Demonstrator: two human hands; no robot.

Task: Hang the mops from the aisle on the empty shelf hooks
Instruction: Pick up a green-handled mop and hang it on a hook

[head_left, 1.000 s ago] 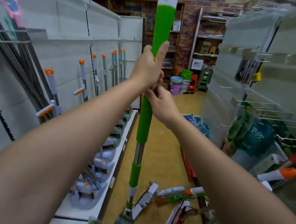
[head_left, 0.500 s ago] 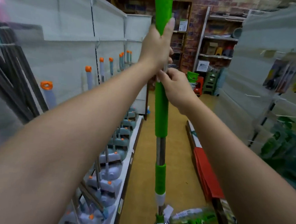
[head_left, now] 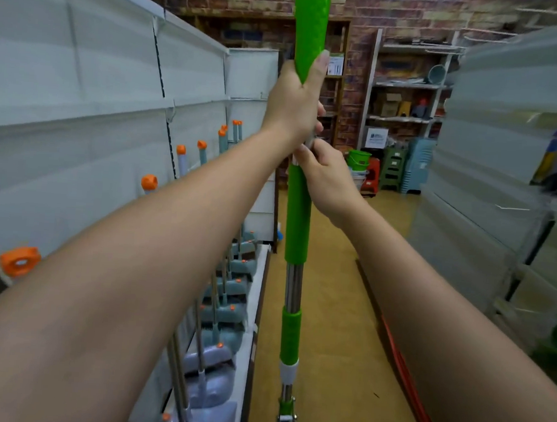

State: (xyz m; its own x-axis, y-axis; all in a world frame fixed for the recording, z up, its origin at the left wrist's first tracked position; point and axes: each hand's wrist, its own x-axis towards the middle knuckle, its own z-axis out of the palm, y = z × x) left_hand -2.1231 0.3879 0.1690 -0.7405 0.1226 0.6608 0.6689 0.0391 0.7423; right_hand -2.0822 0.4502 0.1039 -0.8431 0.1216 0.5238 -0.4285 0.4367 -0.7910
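- Standing upright in the middle of the aisle, the mop (head_left: 298,218) shows a bright green sleeve over most of its pole, a bare steel section below that, a second short green grip, a white collar, and a metal-and-green clamp fitting at the bottom edge of view; its head is out of sight.
- Left hand (head_left: 296,105): wrapped closed around the upper green sleeve, thumb laid up along the pole.
- Right hand (head_left: 327,176): directly beneath the left and touching it, fingers closed on the pole at the break between the two green sleeve sections.
- Both forearms reach forward and up, so the mop is held in front of the person, between the two shelf runs and clear of either.
- Left shelving (head_left: 108,77): pale back panels with a row of grey mops (head_left: 217,364) with orange caps standing along the base.
- Rear wall: brick, with racks and a green bucket (head_left: 359,158) on the floor.
- Change since half a second ago: grip order and pole attitude are unchanged; the view has swung slightly, and the loose mops seen lying on the floor near the pole's foot are out of frame.
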